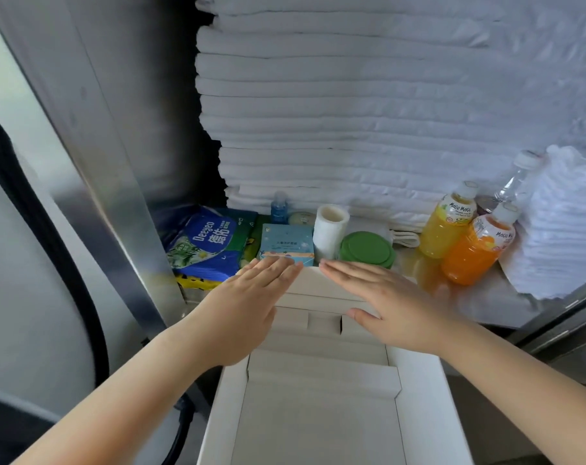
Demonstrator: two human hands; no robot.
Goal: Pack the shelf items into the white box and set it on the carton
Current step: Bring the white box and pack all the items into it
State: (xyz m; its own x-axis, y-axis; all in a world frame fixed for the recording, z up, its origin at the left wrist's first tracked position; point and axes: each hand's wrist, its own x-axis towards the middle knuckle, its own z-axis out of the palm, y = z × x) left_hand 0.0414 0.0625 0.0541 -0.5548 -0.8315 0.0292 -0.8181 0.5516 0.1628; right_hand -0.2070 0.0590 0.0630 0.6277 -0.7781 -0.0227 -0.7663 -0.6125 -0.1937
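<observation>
An open white box [315, 414] lies in front of me, its lid flap [322, 303] leaning against the shelf edge. My left hand [248, 307] and my right hand [385, 297] lie flat with straight fingers on that flap, holding nothing. Just beyond my fingertips the shelf carries a blue Deeyeo tissue pack [211, 243], a small light-blue carton [286, 245], a white roll [328, 229], a green lid [367, 250], a small blue bottle [279, 208], a yellow juice bottle [447, 223] and an orange juice bottle [479, 250].
A tall stack of folded white cloth [369, 95] fills the back of the shelf. A clear water bottle [516, 177] and a crumpled white bag [560, 223] sit at the right. A metal cabinet post [117, 196] rises on the left.
</observation>
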